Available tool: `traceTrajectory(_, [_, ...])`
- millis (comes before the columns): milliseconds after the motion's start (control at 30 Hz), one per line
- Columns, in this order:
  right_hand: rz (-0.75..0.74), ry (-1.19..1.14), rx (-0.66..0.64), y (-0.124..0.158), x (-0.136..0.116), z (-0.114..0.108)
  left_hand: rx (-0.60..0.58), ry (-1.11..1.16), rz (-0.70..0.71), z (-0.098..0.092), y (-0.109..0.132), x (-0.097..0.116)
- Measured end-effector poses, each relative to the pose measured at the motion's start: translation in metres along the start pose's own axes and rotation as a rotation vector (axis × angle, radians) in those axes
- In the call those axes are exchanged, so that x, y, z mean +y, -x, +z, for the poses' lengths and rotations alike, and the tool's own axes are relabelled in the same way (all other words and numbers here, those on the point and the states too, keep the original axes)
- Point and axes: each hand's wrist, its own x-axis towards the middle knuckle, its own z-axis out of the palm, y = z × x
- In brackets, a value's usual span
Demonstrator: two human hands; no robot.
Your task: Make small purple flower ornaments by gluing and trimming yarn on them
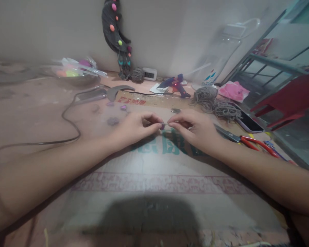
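Observation:
My left hand is closed in a pinch on a small dark purple piece, its exact kind too small to make out. Close beside it, my right hand pinches a thin strand that runs to the purple piece. Both hands are just above a printed cardboard sheet. Left of my left hand lie a small purple heart-shaped piece and a grey flower-like piece. Small metal tips, blurred, lie behind my right hand.
Red-handled scissors, a phone and grey yarn are on the right. A glue gun with a red light stands behind. A cable curves across the left. A decorated grey crescent hangs on the wall.

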Motion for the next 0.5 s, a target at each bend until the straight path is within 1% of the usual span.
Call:
traceTrajectory(233, [0.008,0.013,-0.042,-0.0014,-0.0021,0.0009,0.007,-0.09,0.079,-0.0003,0.0013,0.0008])
traceTrajectory(500, [-0.035,0.009,-0.041,-0.0016,-0.0029,0.0005,-0.002,-0.036,0.044,-0.0006,0.0018,0.002])
